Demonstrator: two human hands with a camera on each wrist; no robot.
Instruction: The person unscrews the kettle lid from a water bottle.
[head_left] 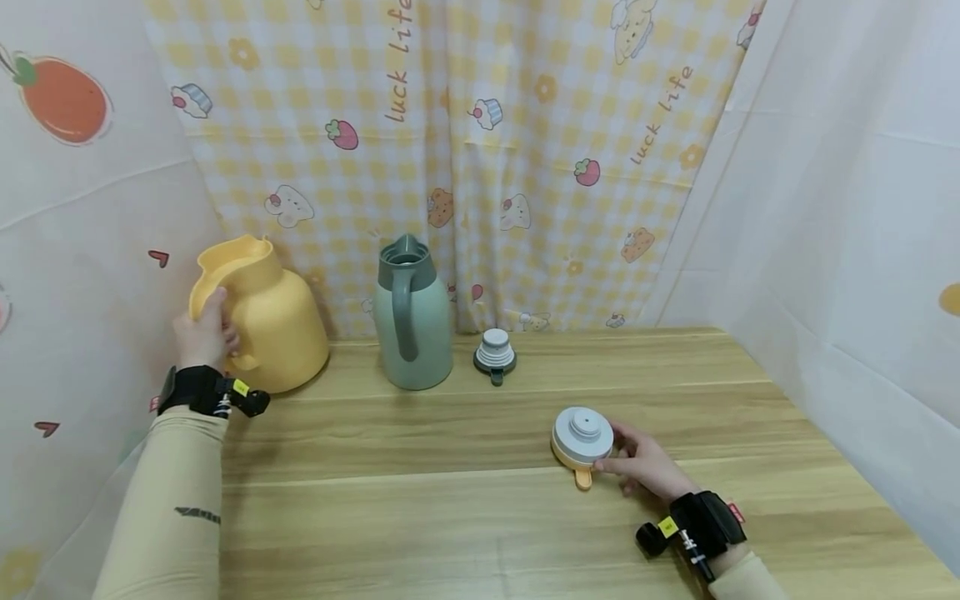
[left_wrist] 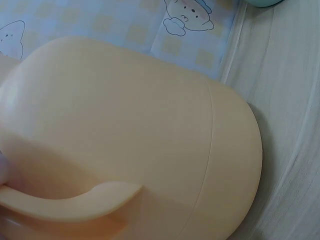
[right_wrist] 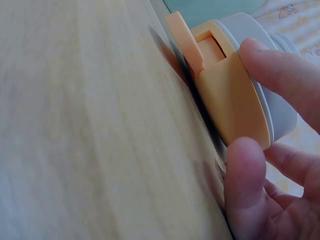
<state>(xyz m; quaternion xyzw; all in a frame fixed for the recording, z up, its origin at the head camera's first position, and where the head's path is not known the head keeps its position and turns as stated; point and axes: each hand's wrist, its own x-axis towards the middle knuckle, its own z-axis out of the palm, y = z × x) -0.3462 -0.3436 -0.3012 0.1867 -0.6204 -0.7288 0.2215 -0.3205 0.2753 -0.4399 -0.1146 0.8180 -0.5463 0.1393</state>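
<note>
My left hand (head_left: pixel 206 332) grips the handle of a large yellow thermos jug (head_left: pixel 279 321), which stands at the left by the curtain with its mouth uncovered. The jug body (left_wrist: pixel 125 115) fills much of the left wrist view. Over at the right, my right hand (head_left: pixel 641 460) holds the side of a round lid (head_left: pixel 582 435), grey on its upturned side and yellow below, with a small yellow tab toward me. The right wrist view shows fingers (right_wrist: pixel 280 70) against this lid's rim (right_wrist: pixel 232 100), close to the tabletop.
A green thermos jug (head_left: pixel 416 325) with a dark green handle stands upright at the back middle. Beside it lies a grey stopper with a dark green rim (head_left: pixel 495 354). Behind the wooden table (head_left: pixel 390 517) hangs a yellow checked curtain (head_left: pixel 517 167); white cloth (head_left: pixel 847 208) borders the right.
</note>
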